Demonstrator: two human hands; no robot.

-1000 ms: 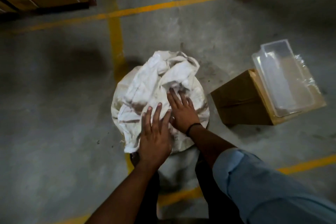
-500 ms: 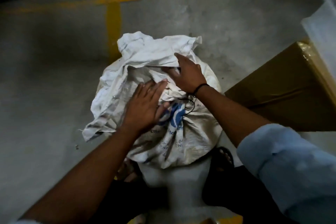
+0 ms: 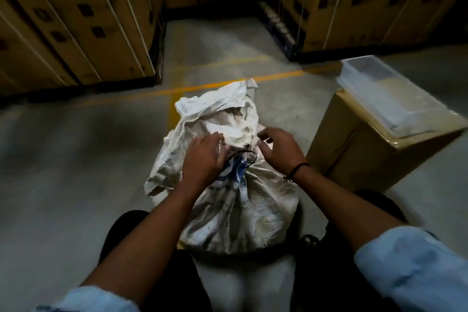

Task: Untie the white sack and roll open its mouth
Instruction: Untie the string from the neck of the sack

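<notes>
Nearest the camera: two forearms with two pale blue sleeves (image 3: 415,268) rolled up, one at each lower corner; dark trousers and what looks like a sandal (image 3: 309,239) by the right leg, too dark to tell more; one white sack (image 3: 238,213) stands on the grey concrete floor (image 3: 63,172) between the legs, blue print on its near face, neck gathered and tied with one thin black cord (image 3: 247,156), its loop showing just between the two hands; sack mouth above the tie flops crumpled toward the far side, closed.

Two hands on the sack neck; left hand (image 3: 203,162) lies on the fabric left of the cord, fingers together and curled down into the cloth, blurred at the tips, so whether it pinches cord or cloth cannot tell; right hand (image 3: 277,149) just right of the tie, fingers spread and bent, thumb apart, looks unclenched with nothing in it; one black band (image 3: 297,168) on the right wrist.

Right of the sack, near but apart: one brown cardboard box (image 3: 354,159), upright; one clear plastic container (image 3: 385,94) lying on top of it.

Farther: yellow floor lines (image 3: 215,86), one running across behind the sack and one short stem toward it; beyond, two blocks of stacked brown cartons (image 3: 76,20), left and right, white straps over them; dark aisle between.
</notes>
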